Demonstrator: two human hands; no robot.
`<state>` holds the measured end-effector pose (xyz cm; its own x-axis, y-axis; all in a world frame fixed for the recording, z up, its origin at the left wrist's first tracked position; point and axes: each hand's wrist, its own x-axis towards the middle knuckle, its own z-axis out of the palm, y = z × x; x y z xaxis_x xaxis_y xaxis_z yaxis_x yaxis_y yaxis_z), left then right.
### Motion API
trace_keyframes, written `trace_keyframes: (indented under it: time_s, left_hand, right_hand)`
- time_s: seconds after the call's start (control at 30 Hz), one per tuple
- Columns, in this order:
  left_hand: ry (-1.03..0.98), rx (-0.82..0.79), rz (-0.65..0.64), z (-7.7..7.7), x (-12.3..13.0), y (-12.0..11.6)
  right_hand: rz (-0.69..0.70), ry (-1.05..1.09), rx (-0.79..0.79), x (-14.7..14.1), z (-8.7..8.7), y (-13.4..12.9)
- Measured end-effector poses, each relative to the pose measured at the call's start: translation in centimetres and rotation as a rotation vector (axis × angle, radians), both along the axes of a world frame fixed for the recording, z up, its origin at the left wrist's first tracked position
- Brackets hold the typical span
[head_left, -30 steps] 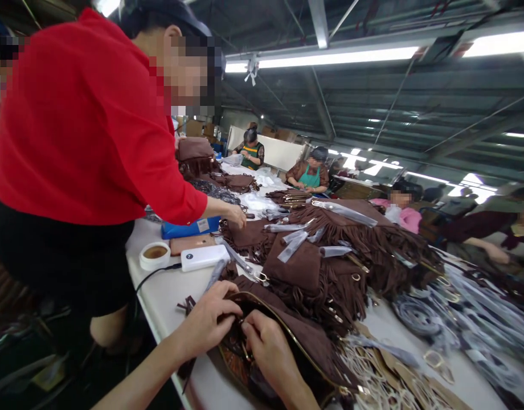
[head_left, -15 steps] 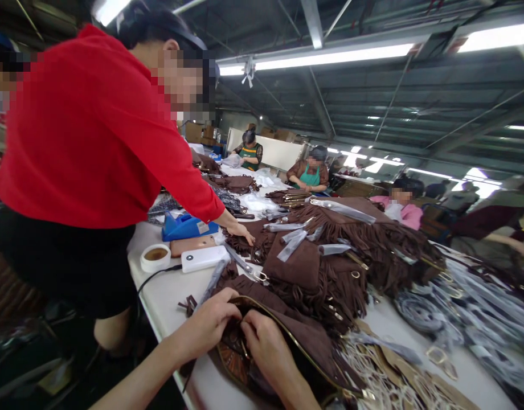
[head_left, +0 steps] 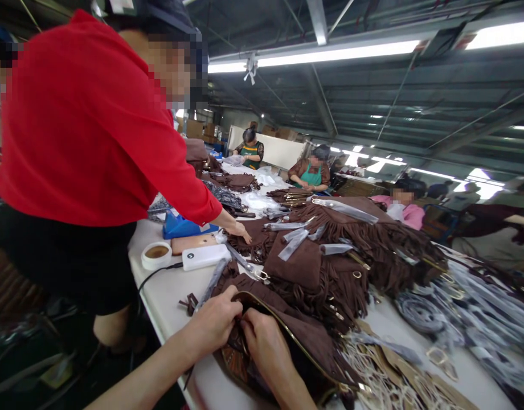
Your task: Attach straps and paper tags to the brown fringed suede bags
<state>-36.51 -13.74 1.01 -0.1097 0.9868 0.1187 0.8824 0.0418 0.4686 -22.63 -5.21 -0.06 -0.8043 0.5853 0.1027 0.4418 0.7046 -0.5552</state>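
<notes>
A brown suede fringed handbag (head_left: 294,322) lies at the near edge of the table, its gold zip open and its dark patterned lining partly showing. At the left end of the opening, my left hand (head_left: 219,315) is closed on the bag's edge. My right hand (head_left: 266,341) reaches into the mouth of the bag with its fingers bent together near the left hand. What the right fingers pinch is hidden. Just beyond lies another brown fringed bag (head_left: 294,265) with plastic-wrapped fittings.
A co-worker in a red top (head_left: 95,125) leans over from the left, one hand (head_left: 240,230) on brown fringe. Nearby lie a tape roll (head_left: 156,255), a white power bank (head_left: 205,257) and a phone (head_left: 193,244). Wrapped straps (head_left: 420,312) and tan fringe (head_left: 390,364) lie right.
My left hand's fingers have curled tighter at the bag's edge, and my right hand stays inside. The co-worker's hand has shifted slightly left, and their head has moved up and left.
</notes>
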Motion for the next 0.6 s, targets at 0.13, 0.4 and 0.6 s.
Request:
trace_keyframes:
  time_s: [0.13,0.4,0.6]
  left_hand:
    - [0.039,-0.028,0.054,-0.09,0.60,0.37]
    - [0.049,-0.033,0.054,-0.32,0.79,0.70]
    - [0.066,-0.008,0.051,-0.56,0.58,0.51]
  right_hand:
    - [-0.024,-0.020,0.002,-0.19,0.12,-0.08]
    - [-0.052,-0.045,0.021,-0.30,0.16,-0.13]
    - [-0.052,-0.023,-0.005,-0.25,0.22,-0.20]
